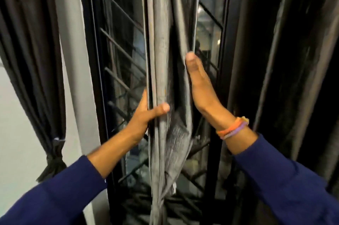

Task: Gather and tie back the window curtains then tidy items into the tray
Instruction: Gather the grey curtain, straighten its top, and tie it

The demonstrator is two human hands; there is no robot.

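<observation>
A grey curtain [161,56] hangs bunched into narrow vertical folds in front of the middle of the window. My left hand [145,114] grips the bundle from its left side, thumb across the front folds and fingers hidden behind the cloth. My right hand [200,85] holds the right edge of the bundle higher up, thumb on the front and fingers behind the fabric. No tie-back or tray is in view.
A black curtain [33,59] at the left is tied in a knot [55,160] low down. Another dark curtain [293,59] hangs at the right. Behind the grey curtain is a black window frame with a diagonal metal grille [119,45]. A white wall [18,133] lies far left.
</observation>
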